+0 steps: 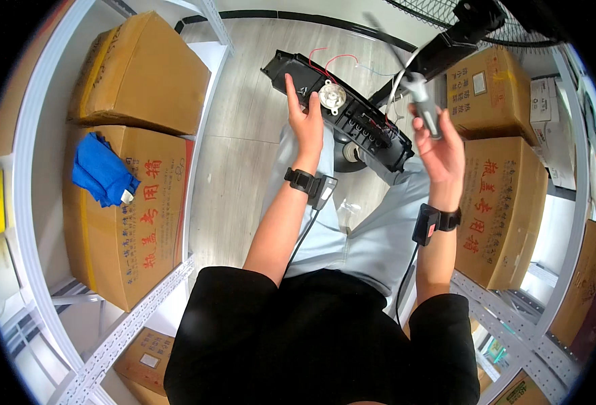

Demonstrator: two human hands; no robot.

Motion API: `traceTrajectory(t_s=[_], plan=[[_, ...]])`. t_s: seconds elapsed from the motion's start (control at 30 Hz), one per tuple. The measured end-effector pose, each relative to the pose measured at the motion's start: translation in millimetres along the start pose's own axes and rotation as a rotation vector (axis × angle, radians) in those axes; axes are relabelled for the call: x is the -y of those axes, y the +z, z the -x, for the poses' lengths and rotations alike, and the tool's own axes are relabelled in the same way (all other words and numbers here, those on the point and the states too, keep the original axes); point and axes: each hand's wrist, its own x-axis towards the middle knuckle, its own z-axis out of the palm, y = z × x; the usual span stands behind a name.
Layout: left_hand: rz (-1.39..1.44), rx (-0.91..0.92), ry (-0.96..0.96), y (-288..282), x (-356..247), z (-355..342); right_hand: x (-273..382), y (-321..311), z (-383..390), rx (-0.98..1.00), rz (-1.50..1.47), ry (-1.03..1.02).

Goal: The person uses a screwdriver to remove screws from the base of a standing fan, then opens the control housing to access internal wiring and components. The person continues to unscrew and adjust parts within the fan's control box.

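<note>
A long black plastic housing [352, 128] lies aslant above my lap, its inner side with ribs, slots and a round whitish motor-like part [332, 96] turned up. Loose thin red wires [318, 63] rise from its far side. My left hand [305, 128] rests against the housing's left part, thumb and forefinger stretched apart; its other fingers are hidden. In my right hand [440, 148], raised beyond the housing's right end, is a screwdriver [422, 101] with a grey handle. Its long thin shaft points up and left, smeared by motion.
A black pole [440, 57] and a fan's wire guard [440, 13] stand at the far right. Cardboard boxes fill shelves on the left [126, 223] and right [500, 209]. A blue cloth [102, 169] lies on a left box. Black straps with cabled modules [315, 187] circle both wrists.
</note>
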Motion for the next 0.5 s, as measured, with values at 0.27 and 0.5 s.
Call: traceTrajectory(t_s=[0.27,0.5], plan=[[-0.023,-0.002,0.064,-8,16,-4,-36,11,-16,0.288,0.066,0.197],[-0.035,0.009,0.001,-5,4,-2,-66,2,-59,-0.099,1.251,-0.154]])
